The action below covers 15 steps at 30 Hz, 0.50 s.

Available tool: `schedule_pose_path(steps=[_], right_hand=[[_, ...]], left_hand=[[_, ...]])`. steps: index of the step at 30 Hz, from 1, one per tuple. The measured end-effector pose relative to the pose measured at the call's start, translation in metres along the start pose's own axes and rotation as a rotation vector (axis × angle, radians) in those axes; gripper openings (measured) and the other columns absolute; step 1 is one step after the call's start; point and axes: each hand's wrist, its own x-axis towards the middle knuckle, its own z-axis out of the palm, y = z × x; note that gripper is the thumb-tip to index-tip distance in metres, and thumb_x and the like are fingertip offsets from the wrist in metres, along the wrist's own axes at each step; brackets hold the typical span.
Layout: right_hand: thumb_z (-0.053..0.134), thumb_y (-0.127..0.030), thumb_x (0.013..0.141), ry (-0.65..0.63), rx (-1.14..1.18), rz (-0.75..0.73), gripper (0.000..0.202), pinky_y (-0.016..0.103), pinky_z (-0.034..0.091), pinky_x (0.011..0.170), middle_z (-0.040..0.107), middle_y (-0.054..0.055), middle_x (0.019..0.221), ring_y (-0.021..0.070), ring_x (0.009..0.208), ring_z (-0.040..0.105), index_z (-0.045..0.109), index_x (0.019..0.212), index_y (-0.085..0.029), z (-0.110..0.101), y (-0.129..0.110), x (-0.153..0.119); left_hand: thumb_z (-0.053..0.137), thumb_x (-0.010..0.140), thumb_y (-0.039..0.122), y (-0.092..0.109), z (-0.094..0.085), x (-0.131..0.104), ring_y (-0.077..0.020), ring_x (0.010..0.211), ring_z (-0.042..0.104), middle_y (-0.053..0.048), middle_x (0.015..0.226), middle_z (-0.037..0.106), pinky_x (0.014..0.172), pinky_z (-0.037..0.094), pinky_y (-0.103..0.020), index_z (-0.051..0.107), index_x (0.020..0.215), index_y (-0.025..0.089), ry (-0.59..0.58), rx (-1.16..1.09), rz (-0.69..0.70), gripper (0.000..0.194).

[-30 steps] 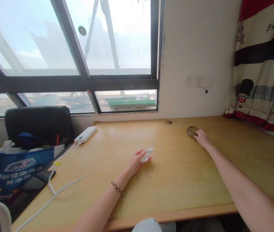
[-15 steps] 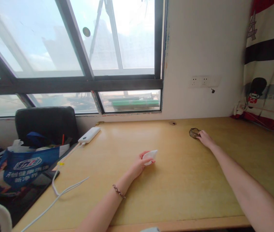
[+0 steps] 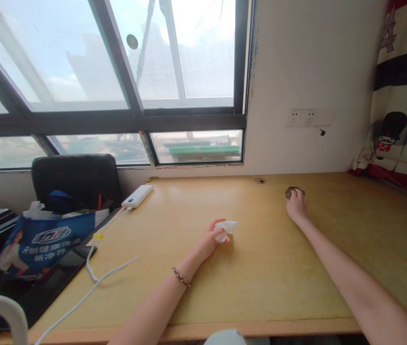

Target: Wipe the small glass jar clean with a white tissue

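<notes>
Two bare hands rest on a wooden bench (image 3: pixel 268 268) that runs along a wall below a window (image 3: pixel 117 72).

At the bench's left end, off its edge, a black chair (image 3: pixel 76 175) carries a blue printed bag (image 3: pixel 45 242). A white power bank (image 3: pixel 138 196) lies near the back left corner of the bench. A white cable (image 3: pixel 96 278) leaves it, runs along the left edge and trails toward the front left corner.

The left hand (image 3: pixel 209 239) lies about mid-bench, with a beaded bracelet (image 3: pixel 181 278) on its wrist. Its fingers are curled narrow around a crumpled white tissue (image 3: pixel 225 228), which sticks out to the right of the fingertips, touching or just above the bench surface.

The right hand (image 3: pixel 297 207) lies farther back, toward the rear edge, palm down. Its fingertips rest on a small dark coil of wire (image 3: pixel 291 191) that lies flat on the bench; whether the fingers grip the coil or only touch it cannot be told.

A wall socket (image 3: pixel 304 117) sits on the wall above that hand. A striped curtain (image 3: pixel 401 96) hangs over the back right corner.
</notes>
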Motion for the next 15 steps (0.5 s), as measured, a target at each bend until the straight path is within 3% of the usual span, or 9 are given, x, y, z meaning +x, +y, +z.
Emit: schedule_pose_path(steps=[2,5,8,11,15], right_hand=[[0.044,-0.019,0.073,0.011,0.2,-0.058,0.034,0.042,0.032,0.089,0.045,0.019,0.115,0.0267,0.106,0.043,0.048,0.105,-0.01,0.004,-0.045,-0.027],[0.043,-0.02,0.075,-0.218,0.643,-0.166,0.033,0.036,0.043,0.081,0.054,0.009,0.107,0.0183,0.093,0.054,0.047,0.108,-0.018,0.005,-0.115,-0.075],[0.05,-0.019,0.071,-0.363,0.87,-0.292,0.041,0.034,0.043,0.084,0.052,0.005,0.113,0.0163,0.098,0.052,0.046,0.112,-0.023,0.001,-0.165,-0.116],[0.056,-0.022,0.068,-0.48,1.051,-0.189,0.05,0.034,0.046,0.079,0.049,0.007,0.117,0.0165,0.093,0.055,0.043,0.116,-0.024,0.0,-0.186,-0.136],[0.06,-0.026,0.064,-0.588,1.271,-0.032,0.063,0.031,0.048,0.073,0.052,0.007,0.111,0.015,0.082,0.059,0.035,0.122,-0.025,-0.002,-0.184,-0.139]], left_hand=[[0.063,0.063,0.026,0.001,0.0,-0.001,-0.0108,0.049,0.056,-0.005,0.082,0.062,0.046,0.042,-0.021,0.053,0.098,0.015,-0.009,-0.001,0.005,0.038],[0.062,0.066,0.032,0.002,0.0,-0.002,-0.0104,0.046,0.054,-0.005,0.076,0.061,0.042,0.041,-0.021,0.055,0.094,0.014,0.003,0.008,-0.016,0.035],[0.062,0.067,0.035,0.003,0.001,-0.005,-0.0115,0.051,0.054,-0.005,0.072,0.06,0.042,0.042,-0.021,0.057,0.092,0.013,0.009,-0.007,-0.027,0.034],[0.06,0.068,0.037,0.005,0.001,-0.007,-0.0119,0.052,0.054,-0.005,0.069,0.06,0.038,0.038,-0.019,0.058,0.091,0.012,-0.015,-0.019,-0.048,0.034],[0.057,0.07,0.043,0.003,-0.002,-0.008,-0.0086,0.041,0.048,-0.004,0.06,0.059,0.033,0.029,-0.018,0.061,0.084,0.012,-0.047,0.038,-0.131,0.035]])
